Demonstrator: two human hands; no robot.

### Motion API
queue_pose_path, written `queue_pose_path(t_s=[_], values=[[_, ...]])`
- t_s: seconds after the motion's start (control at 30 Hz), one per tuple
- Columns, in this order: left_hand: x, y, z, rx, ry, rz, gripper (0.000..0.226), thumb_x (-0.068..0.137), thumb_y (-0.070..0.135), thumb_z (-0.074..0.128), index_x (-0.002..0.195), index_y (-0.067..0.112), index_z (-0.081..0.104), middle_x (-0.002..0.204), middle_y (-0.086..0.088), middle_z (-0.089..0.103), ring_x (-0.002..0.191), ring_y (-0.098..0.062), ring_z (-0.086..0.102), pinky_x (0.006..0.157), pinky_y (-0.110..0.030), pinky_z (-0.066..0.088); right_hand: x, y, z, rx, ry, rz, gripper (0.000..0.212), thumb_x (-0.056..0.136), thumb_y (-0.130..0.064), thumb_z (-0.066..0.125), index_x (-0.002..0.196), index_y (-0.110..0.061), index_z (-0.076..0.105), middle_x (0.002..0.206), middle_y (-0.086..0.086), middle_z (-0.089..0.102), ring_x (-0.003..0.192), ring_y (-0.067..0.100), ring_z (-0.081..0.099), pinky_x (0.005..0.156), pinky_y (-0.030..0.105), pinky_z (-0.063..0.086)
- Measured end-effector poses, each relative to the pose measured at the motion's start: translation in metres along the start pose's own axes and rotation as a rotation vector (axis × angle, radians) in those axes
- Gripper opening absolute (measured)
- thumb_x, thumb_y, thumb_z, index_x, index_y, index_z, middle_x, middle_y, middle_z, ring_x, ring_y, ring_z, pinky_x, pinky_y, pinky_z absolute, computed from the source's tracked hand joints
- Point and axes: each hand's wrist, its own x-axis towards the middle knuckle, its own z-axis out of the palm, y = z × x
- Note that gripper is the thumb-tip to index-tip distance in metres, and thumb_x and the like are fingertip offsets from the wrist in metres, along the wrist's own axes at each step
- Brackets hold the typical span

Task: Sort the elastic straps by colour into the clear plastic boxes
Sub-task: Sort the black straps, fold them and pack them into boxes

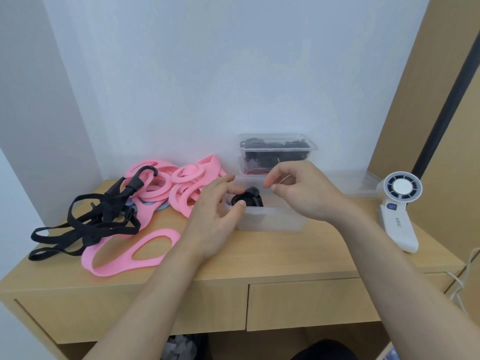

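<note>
left hand (215,216): over the left end of the near box (272,219). Fingers spread and loosely bent, thumb tip at the front rim, just beside the black roll. Not wrapped round anything.
right hand (301,190): above the right half of the near box. Thumb and index tips close together with a small gap, nothing visible between them, other fingers loosely curled.
near box: clear, open top, mid-desk, front wall toward the camera.
roll (249,198): one coiled black strap inside the near box, at its left end. Touching the left fingertips or not: can't tell.
back boxes (278,149): two clear boxes stacked against the wall, right behind the near box. Top one is full of black straps. The lower one is mostly hidden, with something red-striped at its base.
pink straps (181,185): unsorted heap of loops left of the near box, touching the left hand's side. One big loop (124,258) lies flat nearer the desk's front edge.
black straps (98,216): tangle at far left, overlapping the pink heap, with a hook (148,170) sticking up on top.
fan (400,203): white handheld, lying at the right end, display lit.
desk (259,255): light wood, drawer (311,305) below.
</note>
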Motion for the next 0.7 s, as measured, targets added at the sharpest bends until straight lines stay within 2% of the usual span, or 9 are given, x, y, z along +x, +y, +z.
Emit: queue_pose_path(t_s=[0.13, 0.2, 0.3, 0.37, 0.4, 0.5, 0.6, 0.7], values=[[-0.001, 0.002, 0.001, 0.037, 0.013, 0.012, 0.031, 0.08, 0.054, 0.05, 0.103, 0.039, 0.065, 0.145, 0.022, 0.048, 0.139, -0.004, 0.039, 0.111, -0.048, 0.041, 0.004, -0.01, 0.005, -0.03, -0.032, -0.023, 0.022, 0.095, -0.012, 0.058, 0.088, -0.025, 0.074, 0.086, -0.014, 0.064, 0.083, 0.006, 0.062, 0.073, 0.023, 0.046], [-0.002, 0.003, 0.002, 0.052, 0.016, 0.007, 0.035, 0.08, 0.056, 0.048, 0.102, 0.036, 0.065, 0.144, 0.023, 0.047, 0.138, 0.0, 0.037, 0.111, -0.046, 0.04, 0.004, -0.011, 0.005, -0.03, -0.026, -0.01, 0.022, 0.095, -0.012, 0.058, 0.089, -0.024, 0.075, 0.087, -0.013, 0.065, 0.084, 0.006, 0.062, 0.071, 0.023, 0.046], [-0.002, 0.004, 0.003, 0.081, 0.019, 0.0, 0.043, 0.08, 0.058, 0.047, 0.103, 0.028, 0.068, 0.143, 0.024, 0.046, 0.138, 0.002, 0.035, 0.111, -0.047, 0.04, 0.007, -0.009, 0.007, -0.063, -0.044, 0.033, 0.018, 0.093, -0.015, 0.061, 0.085, -0.027, 0.073, 0.09, -0.012, 0.067, 0.09, 0.011, 0.065, 0.079, 0.03, 0.053], [-0.003, 0.005, 0.003, 0.089, 0.029, 0.004, 0.043, 0.08, 0.057, 0.047, 0.103, 0.026, 0.068, 0.144, 0.021, 0.047, 0.137, -0.001, 0.039, 0.108, -0.047, 0.043, 0.01, -0.009, 0.01, -0.138, -0.107, 0.099, 0.003, 0.089, -0.025, 0.068, 0.088, -0.026, 0.07, 0.094, -0.009, 0.07, 0.095, 0.015, 0.066, 0.088, 0.037, 0.055], [-0.003, 0.006, 0.003, 0.091, 0.039, 0.008, 0.043, 0.08, 0.056, 0.048, 0.102, 0.025, 0.068, 0.145, 0.019, 0.049, 0.136, -0.004, 0.043, 0.105, -0.046, 0.045, 0.011, -0.011, 0.011, -0.187, -0.155, 0.137, 0.008, 0.089, -0.029, 0.071, 0.093, -0.023, 0.07, 0.098, -0.004, 0.071, 0.098, 0.018, 0.066, 0.09, 0.038, 0.054], [-0.003, 0.008, 0.002, 0.127, 0.04, 0.035, 0.046, 0.08, 0.056, 0.046, 0.105, 0.021, 0.063, 0.142, 0.017, 0.052, 0.127, -0.001, 0.048, 0.098, -0.028, 0.044, 0.018, -0.019, 0.01, -0.138, -0.257, 0.198, 0.02, 0.088, -0.03, 0.075, 0.096, -0.012, 0.072, 0.098, 0.006, 0.074, 0.1, 0.023, 0.069, 0.089, 0.037, 0.053], [-0.004, 0.01, 0.001, 0.16, 0.005, 0.033, 0.06, 0.08, 0.059, 0.042, 0.124, 0.02, 0.057, 0.128, 0.03, 0.047, 0.119, 0.017, 0.042, 0.092, -0.004, 0.032, 0.023, -0.021, 0.01, -0.047, -0.282, 0.207, 0.024, 0.084, -0.026, 0.081, 0.097, -0.01, 0.069, 0.095, 0.009, 0.074, 0.088, 0.023, 0.072, 0.089, 0.04, 0.059], [-0.004, 0.01, 0.001, 0.166, -0.026, 0.019, 0.068, 0.081, 0.059, 0.039, 0.136, 0.021, 0.049, 0.125, 0.03, 0.045, 0.118, 0.023, 0.037, 0.091, -0.001, 0.029, 0.026, -0.021, 0.013, -0.02, -0.269, 0.2, 0.031, 0.082, -0.023, 0.083, 0.103, -0.008, 0.065, 0.091, 0.007, 0.07, 0.074, 0.018, 0.067, 0.079, 0.037, 0.059]])
